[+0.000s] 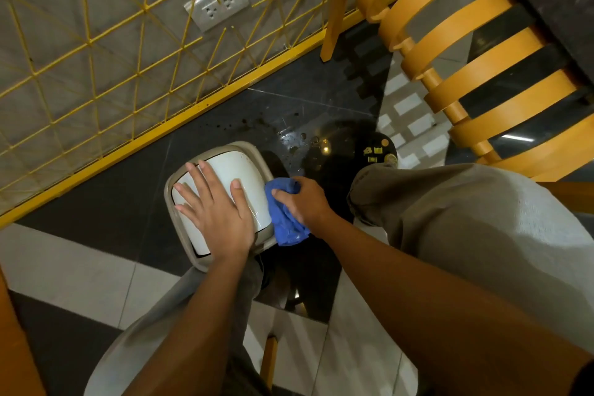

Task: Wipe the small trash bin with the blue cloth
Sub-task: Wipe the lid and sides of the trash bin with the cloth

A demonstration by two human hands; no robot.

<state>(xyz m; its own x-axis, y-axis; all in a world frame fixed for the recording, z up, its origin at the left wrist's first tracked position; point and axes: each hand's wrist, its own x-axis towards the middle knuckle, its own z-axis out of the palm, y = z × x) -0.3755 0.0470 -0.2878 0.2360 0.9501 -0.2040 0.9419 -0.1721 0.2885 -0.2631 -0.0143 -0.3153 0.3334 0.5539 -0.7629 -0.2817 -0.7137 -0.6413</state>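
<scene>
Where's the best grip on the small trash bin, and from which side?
Probably the beige rim from above, on the side toward the yellow fence: it frames the white lid, and the blue cloth in the right hand is on the opposite side.

No text, label or number that I can read here. Small yellow badges [374,150] on my black rounded shoe [385,141] carry marks too blurred to make out.
</scene>
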